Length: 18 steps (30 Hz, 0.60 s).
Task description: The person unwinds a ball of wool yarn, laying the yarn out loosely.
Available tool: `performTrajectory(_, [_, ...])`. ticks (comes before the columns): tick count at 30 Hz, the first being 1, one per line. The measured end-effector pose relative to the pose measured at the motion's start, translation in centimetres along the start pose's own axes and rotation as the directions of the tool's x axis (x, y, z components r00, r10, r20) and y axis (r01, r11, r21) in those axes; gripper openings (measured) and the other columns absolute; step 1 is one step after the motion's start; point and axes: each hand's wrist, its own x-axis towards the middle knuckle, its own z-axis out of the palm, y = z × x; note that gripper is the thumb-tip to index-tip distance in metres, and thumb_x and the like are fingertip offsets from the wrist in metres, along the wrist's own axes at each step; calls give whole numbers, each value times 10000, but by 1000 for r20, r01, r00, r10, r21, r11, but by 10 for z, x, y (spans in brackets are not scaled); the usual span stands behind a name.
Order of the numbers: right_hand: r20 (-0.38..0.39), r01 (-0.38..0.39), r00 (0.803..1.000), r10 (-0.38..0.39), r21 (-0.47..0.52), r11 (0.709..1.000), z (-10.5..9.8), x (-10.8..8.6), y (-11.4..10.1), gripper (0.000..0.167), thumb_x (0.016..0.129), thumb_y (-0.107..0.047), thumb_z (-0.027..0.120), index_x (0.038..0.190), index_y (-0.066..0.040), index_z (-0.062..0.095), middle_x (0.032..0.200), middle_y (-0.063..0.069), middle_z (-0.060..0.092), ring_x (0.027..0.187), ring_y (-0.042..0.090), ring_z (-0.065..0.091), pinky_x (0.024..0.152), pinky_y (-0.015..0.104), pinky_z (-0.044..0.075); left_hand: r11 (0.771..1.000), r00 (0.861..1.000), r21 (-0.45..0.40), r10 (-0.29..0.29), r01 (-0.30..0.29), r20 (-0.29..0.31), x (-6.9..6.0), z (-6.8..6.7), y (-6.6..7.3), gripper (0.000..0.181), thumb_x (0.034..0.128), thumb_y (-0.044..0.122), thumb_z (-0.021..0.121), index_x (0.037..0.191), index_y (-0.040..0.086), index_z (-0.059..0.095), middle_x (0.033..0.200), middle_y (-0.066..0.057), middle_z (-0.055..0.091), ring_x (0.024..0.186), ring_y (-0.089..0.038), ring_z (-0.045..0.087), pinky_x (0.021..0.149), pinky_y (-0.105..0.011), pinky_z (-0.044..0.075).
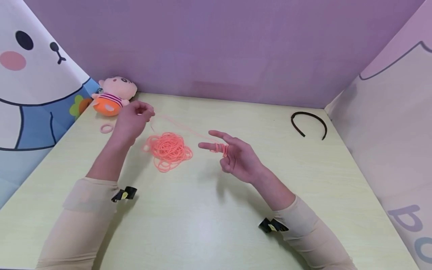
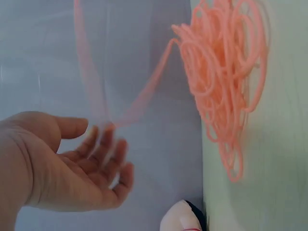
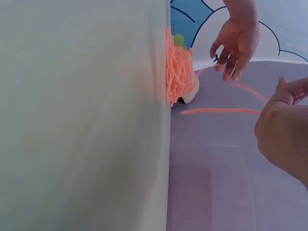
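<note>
A tangled heap of coral-pink cord (image 1: 170, 148) lies on the table between the hands, left of the middle. Above its far left side, my left hand (image 1: 132, 119) holds a strand at its bent fingertips; in the left wrist view the strand is blurred and bends sharply there. From that hand the line crosses to my right hand (image 1: 243, 157), raised over the table. Two fingers of the right hand are stretched out, and several turns of cord (image 1: 221, 149) lie round the lower one. A short length of cord (image 3: 219, 110) hangs from this hand in the right wrist view.
A plush doll (image 1: 113, 93) in orange shorts sits in the far left corner, with a pale pink ring (image 1: 107, 128) in front of it. Far right lies a dark headband (image 1: 315, 115). Fabric walls border the table's back and both sides.
</note>
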Motion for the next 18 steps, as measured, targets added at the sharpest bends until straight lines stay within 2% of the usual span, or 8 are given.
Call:
performTrajectory(4, [-27,1,1000,-1,-20,1000,1,0,0,415,1076,-248,389,1477,-149,421,1353,158,616,491,121,630,498,201,459,986,988,81,142,-147,68,-8,16,7,295,1029,165,578,1279,8,569,1257,-174,599,1136,-326,554,915,-457,483])
performTrajectory(7, [-24,-4,1000,3,-39,999,1,0,0,447,1079,-261,366,1512,-150,384,1346,158,622,475,118,594,488,208,434,956,946,78,266,-284,185,-17,31,16,232,1019,154,607,1219,37,619,1195,-141,650,1122,-312,589,887,-470,500])
performTrajectory(10, [-1,-13,1000,13,-56,998,2,0,-1,481,1082,-284,358,1547,-163,338,1330,154,634,472,125,590,472,218,407,927,859,17,340,-374,384,-28,46,23,189,1018,155,620,1193,86,645,1156,-79,667,1105,-262,606,872,-447,516])
performTrajectory(13, [15,-28,999,29,-69,997,2,-1,-1,510,1085,-319,362,1574,-187,307,1223,91,669,492,141,622,475,231,385,916,731,-48,349,-399,587,-38,57,25,231,1021,213,631,1246,159,640,1219,-2,648,1161,-209,596,935,-422,508])
performTrajectory(15, [20,-38,999,39,-75,996,2,-2,0,516,1086,-337,362,1581,-203,301,1128,49,661,504,143,630,483,240,362,912,648,-81,345,-401,679,-42,62,24,248,1026,269,626,1265,205,644,1220,29,649,1137,-184,606,945,-405,507])
performTrajectory(16, [23,-41,999,43,-78,996,2,-2,0,519,1088,-344,356,1585,-209,295,1095,35,647,509,145,633,489,246,350,909,616,-97,350,-406,705,-43,65,23,232,1026,279,627,1245,210,662,1194,35,662,1110,-176,619,942,-398,509])
performTrajectory(17, [21,-42,999,44,-83,996,2,-2,0,518,1087,-344,352,1585,-211,298,1059,25,634,508,145,633,493,249,346,908,599,-107,352,-404,719,-44,66,23,210,1023,299,630,1207,213,683,1153,38,681,1075,-168,638,935,-391,515])
performTrajectory(18, [22,-38,999,40,-89,995,2,-3,0,519,1087,-337,343,1588,-210,295,1038,21,621,504,146,629,493,251,345,906,596,-110,356,-408,720,-44,67,22,184,1022,309,628,1160,214,704,1090,27,701,1019,-156,649,909,-388,521])
